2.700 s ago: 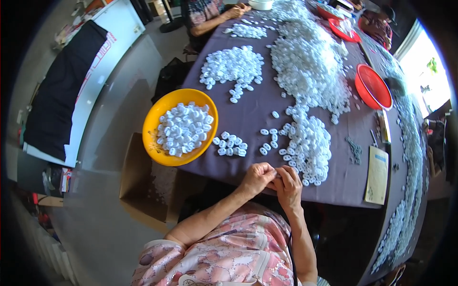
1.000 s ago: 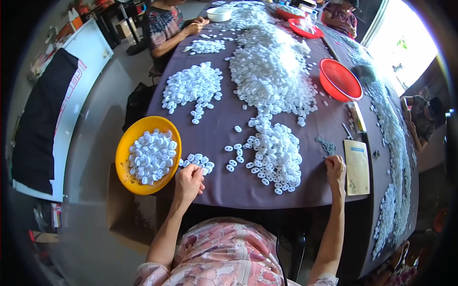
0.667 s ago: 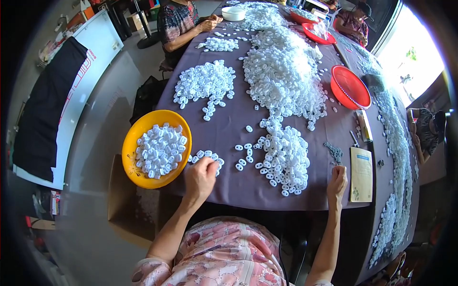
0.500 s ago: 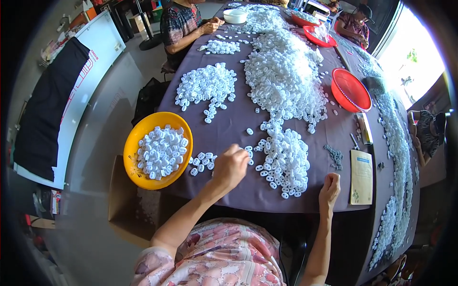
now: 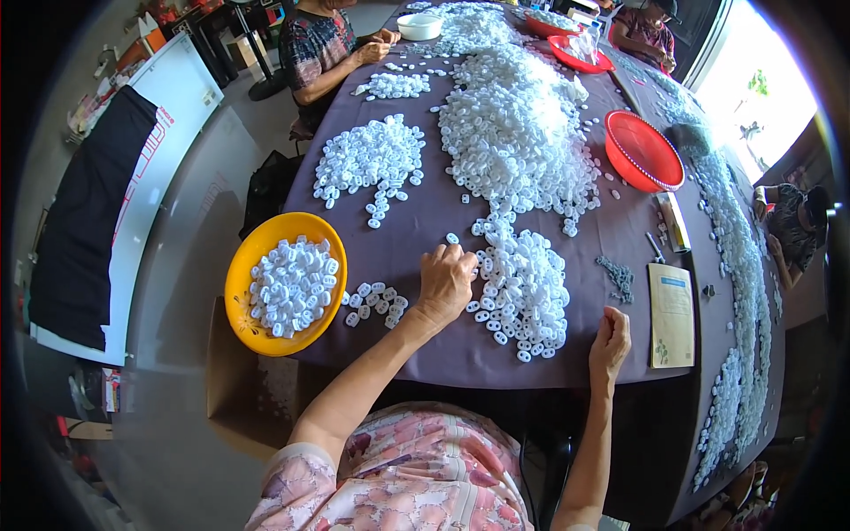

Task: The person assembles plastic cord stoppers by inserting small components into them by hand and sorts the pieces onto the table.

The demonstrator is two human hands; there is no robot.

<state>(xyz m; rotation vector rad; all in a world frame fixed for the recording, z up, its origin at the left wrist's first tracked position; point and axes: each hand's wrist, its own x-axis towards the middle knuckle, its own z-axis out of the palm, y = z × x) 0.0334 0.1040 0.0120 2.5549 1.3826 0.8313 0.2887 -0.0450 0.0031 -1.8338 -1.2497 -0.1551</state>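
covering a long table, purple cloth, white plastic pieces, grey floor

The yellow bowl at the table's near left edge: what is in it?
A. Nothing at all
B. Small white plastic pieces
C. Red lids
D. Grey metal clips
B: the yellow bowl is heaped with small white plastic pieces, the same kind as the pile that the person's left hand reaches into on the purple tablecloth.
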